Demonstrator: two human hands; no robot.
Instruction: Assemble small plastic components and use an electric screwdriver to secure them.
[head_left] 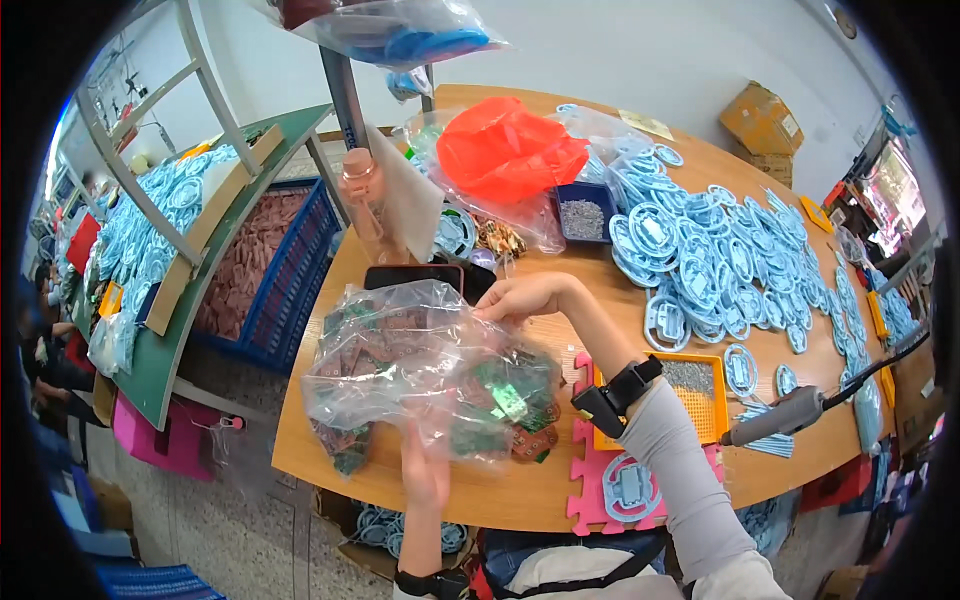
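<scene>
A crumpled clear plastic bag (385,335) is spread over the near left of the table. Green and reddish-brown circuit boards (510,395) show through the film, and several boards (345,440) stick out near its lower left edge. My right hand (525,298) pinches the bag's far right edge between closed fingers. From the near side, my left hand (425,470) reaches up into the folds and holds the film; its fingertips are partly veiled by the plastic. A dark phone (415,276) lies just beyond the bag.
Light-blue plastic frames (700,260) are heaped at the right. A yellow tray (710,400) of small metal parts stands by a pink foam mat (590,490), with one blue frame (630,487) on it. A grey tool (790,415), red bag (510,150), navy tray (585,218) and pink bottle (360,190) surround the workspace.
</scene>
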